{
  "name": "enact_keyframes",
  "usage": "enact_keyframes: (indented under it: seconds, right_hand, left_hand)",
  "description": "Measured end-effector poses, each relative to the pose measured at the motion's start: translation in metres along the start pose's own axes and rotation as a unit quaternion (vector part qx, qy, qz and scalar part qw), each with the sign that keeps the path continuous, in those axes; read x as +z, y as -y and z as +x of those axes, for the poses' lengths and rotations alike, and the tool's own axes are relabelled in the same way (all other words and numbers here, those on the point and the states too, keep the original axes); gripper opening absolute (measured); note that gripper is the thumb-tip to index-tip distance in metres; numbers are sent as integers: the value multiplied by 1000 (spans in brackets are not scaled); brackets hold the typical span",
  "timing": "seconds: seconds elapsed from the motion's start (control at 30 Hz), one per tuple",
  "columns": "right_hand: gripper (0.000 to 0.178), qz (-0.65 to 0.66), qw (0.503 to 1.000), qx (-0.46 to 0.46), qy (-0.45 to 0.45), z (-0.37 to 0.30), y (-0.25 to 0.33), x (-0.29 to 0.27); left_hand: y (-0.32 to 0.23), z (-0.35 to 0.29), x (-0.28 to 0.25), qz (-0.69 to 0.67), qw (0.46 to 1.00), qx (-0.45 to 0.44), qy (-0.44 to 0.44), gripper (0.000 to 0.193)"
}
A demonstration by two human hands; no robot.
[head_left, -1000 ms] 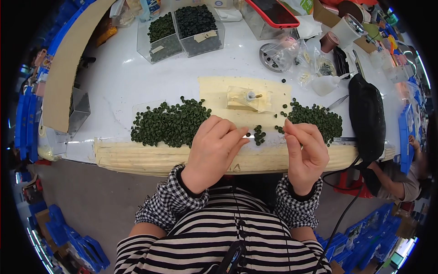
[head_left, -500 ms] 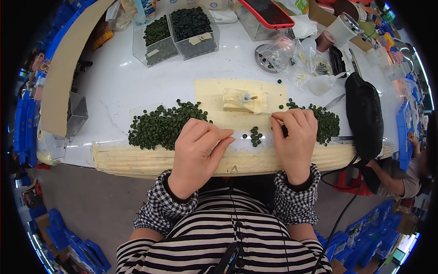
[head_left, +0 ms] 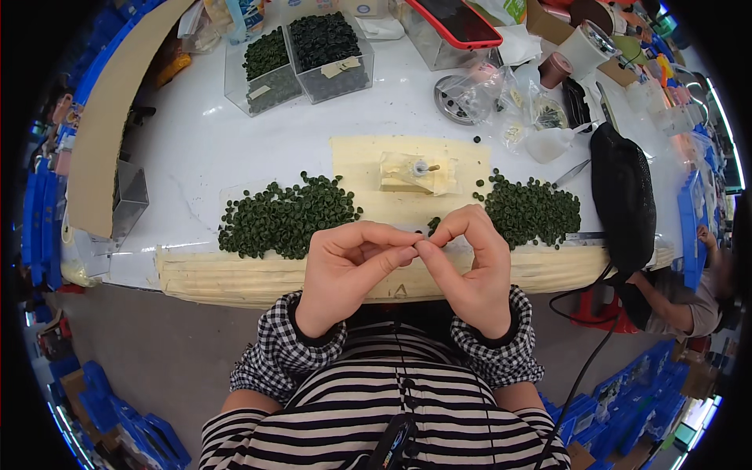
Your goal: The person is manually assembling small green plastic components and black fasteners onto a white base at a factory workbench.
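Observation:
My left hand (head_left: 341, 270) and my right hand (head_left: 479, 270) meet fingertip to fingertip above the front of the table. Each hand pinches with thumb and forefinger; a tiny dark piece shows where they join, too small and covered to make out. A heap of small dark green discs (head_left: 282, 215) lies beyond my left hand, and a second heap of green discs (head_left: 533, 210) beyond my right. Just behind my fingertips a few loose discs (head_left: 433, 224) are partly hidden. Farther back, a small tape-covered block (head_left: 403, 172) with a short peg stands on yellowish tape.
Two clear bins (head_left: 333, 59) of dark discs stand at the back. A red-cased phone (head_left: 458, 23) rests on a clear box. Plastic bags (head_left: 540, 106), a black mesh pouch (head_left: 621, 200) and tweezers (head_left: 572, 173) lie right. A cardboard sheet (head_left: 117, 117) rises left. Another person's arm (head_left: 666, 305) is far right.
My hands have come together: the right moved left and the left shifted slightly right, so their fingertips now meet. The loose discs between them are now mostly covered.

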State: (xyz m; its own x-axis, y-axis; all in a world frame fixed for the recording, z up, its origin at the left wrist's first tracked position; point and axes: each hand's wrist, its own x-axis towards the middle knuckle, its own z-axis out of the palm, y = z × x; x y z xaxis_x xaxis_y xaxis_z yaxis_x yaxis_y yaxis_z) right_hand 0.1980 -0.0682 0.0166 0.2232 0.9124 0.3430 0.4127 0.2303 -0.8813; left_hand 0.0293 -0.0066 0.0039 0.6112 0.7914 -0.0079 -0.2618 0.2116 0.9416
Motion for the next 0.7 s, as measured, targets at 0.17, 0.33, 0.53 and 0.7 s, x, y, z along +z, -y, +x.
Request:
enact_keyframes:
  seconds: [0.17,0.33,0.53,0.7]
  right_hand:
    - [10,-59,995,-35,-72,19,-2,-6]
    - [15,-179,975,-95,-95,44,-14,-8]
    - [12,-180,975,-100,-80,47,-22,-1]
    - [12,-217,967,-114,-68,48,-18,1]
  left_hand:
    - [1,-1,-9,-75,997,-11,-34,14]
    - [2,0,-17,-180,983,-41,-23,13]
    - [4,-1,-25,-267,961,-70,-11,20]
    - [0,-2,-23,-261,961,-83,-20,26]
